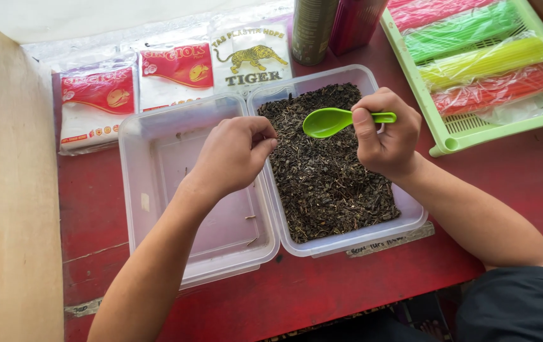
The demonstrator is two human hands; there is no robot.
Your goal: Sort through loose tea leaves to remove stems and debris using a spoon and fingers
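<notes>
My right hand grips a bright green plastic spoon by its handle, bowl pointing left, held just above a clear plastic tub filled with dark loose dried leaves. My left hand hovers with fingers curled and pinched together at the left rim of that tub, over the edge of a second clear tub that looks nearly bare inside. What, if anything, sits between the left fingers is hidden.
Flat plastic packets with red and white printing lie behind the tubs. A light green tray holding bundles of pink, green, yellow and red straws stands at the right. A dark can and red container stand behind. A wooden wall bounds the left.
</notes>
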